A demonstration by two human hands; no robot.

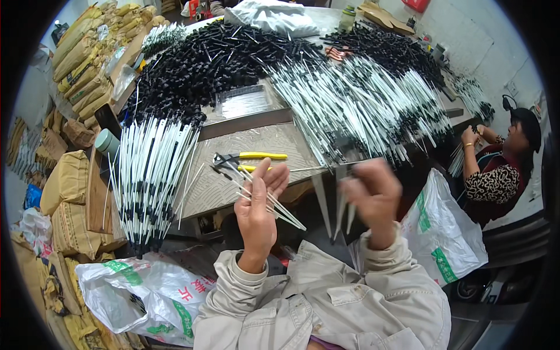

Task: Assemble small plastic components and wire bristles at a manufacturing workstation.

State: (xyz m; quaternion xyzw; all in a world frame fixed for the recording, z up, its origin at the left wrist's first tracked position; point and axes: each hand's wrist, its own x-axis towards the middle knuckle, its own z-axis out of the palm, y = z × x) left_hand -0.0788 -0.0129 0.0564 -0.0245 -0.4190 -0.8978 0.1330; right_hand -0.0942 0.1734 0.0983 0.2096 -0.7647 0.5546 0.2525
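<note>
My left hand (256,213) is turned palm up, and its thumb presses a few thin white rods (286,216) against the fingers. Some of the rods have dark ends. To the right, my right hand (373,195) is smeared by motion with its fingers curled. Pale blurred strips (321,198) hang beside it, and I cannot tell if it holds them. Just beyond my left hand, yellow-handled pliers (256,156) lie on the textured mat (221,189). A large pile of white rods with black fittings (356,105) spreads beyond my right hand.
A fanned bundle of white rods (154,175) stands at the table's left edge. Black parts (198,64) heap across the back, near a tray of thin rods (244,102). White sacks (443,227) flank me. A co-worker (496,157) sits at right. Brown sacks (87,58) are stacked left.
</note>
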